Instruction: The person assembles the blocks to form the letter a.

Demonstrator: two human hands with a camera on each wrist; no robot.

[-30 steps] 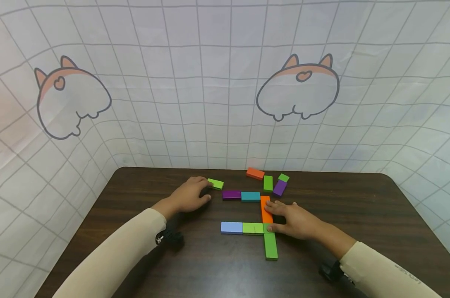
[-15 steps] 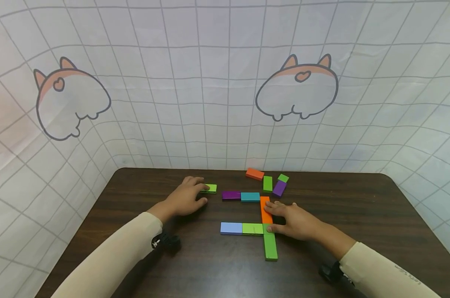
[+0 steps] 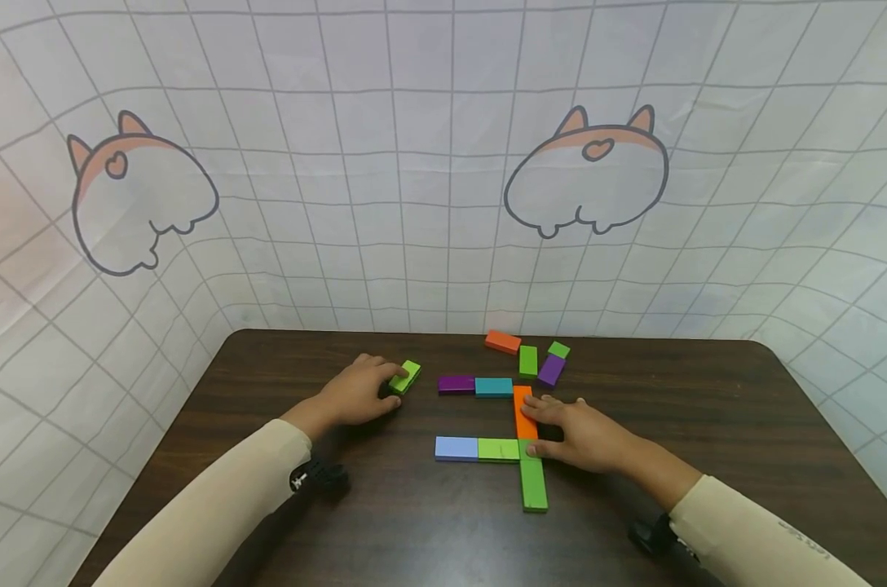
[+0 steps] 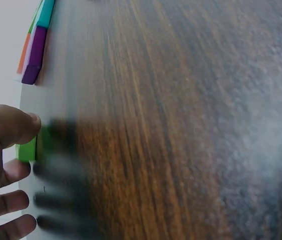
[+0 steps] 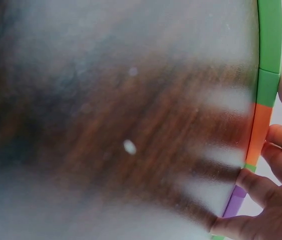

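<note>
At the left of the row, my left hand (image 3: pixel 348 394) holds a lime-green block (image 3: pixel 407 376) that lies slanted. In the left wrist view the thumb and index finger stand on either side of this green block (image 4: pixel 27 151), and the other fingers are spread. My right hand (image 3: pixel 586 434) rests with relaxed fingers on the orange block (image 3: pixel 522 401), its thumb on the upper end of the long green piece (image 3: pixel 534 487). A purple block (image 3: pixel 456 385) and a teal block (image 3: pixel 493 387) form a row leading to the orange block's top.
A light blue block (image 3: pixel 456 448) and a lime block (image 3: pixel 498 450) run left from the green piece. Behind lie a red-orange block (image 3: pixel 503 342), a green block (image 3: pixel 527 362) and a violet block (image 3: pixel 551 371) with a small green piece (image 3: pixel 558 350). A patterned curtain (image 3: pixel 414 204) hangs behind the table.
The left hand has moved slightly left and toward the person, and the lime-green block has shifted with it, turning from lying crosswise to slanted. The right hand has stayed in place.
</note>
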